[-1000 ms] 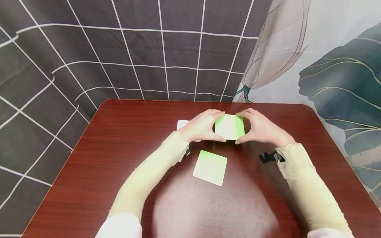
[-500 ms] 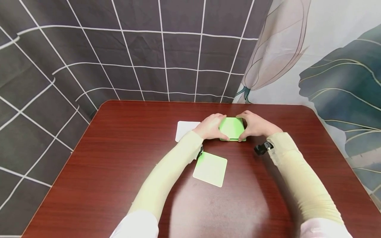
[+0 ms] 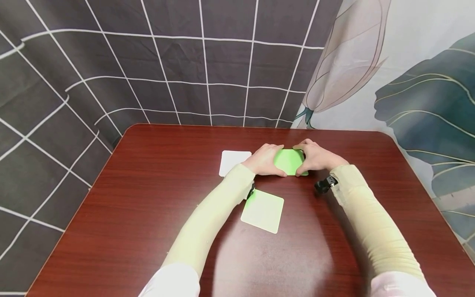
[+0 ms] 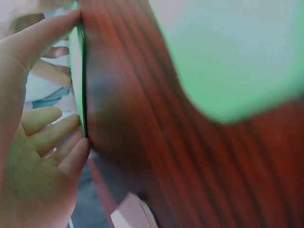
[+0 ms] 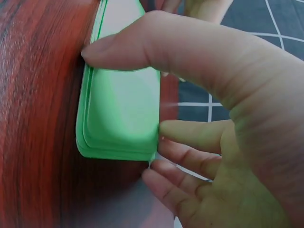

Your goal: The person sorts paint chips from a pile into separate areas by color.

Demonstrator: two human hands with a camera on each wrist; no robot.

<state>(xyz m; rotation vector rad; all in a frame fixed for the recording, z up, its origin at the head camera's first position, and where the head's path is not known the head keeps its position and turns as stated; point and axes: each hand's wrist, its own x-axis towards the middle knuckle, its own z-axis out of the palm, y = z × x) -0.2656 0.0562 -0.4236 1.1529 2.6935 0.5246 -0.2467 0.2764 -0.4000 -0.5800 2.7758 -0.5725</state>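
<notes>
A small stack of thin green square cards (image 3: 289, 161) with rounded corners lies between both hands toward the far side of the table. My left hand (image 3: 265, 160) holds its left side, thumb at the near edge and fingers at the far one. Opposite, my right hand (image 3: 317, 156) grips the right side in the same way. The right wrist view shows the stack's layers (image 5: 121, 114) slightly offset at the near corner, with the thumb across the near edge. Seen edge-on in the left wrist view, the stack (image 4: 77, 76) is thin and close over the tabletop.
A pale green square card (image 3: 262, 211) lies turned at an angle nearer the front, beside the left wrist. Left of the hands is a white square card (image 3: 233, 161), partly behind the left hand. Curtains hang behind the dark red wooden table (image 3: 159, 165).
The stack, earlier raised and tilted between the hands, has come down flatter and slightly right. Both hands have moved down with it and the left forearm has shifted right, uncovering more of the white card.
</notes>
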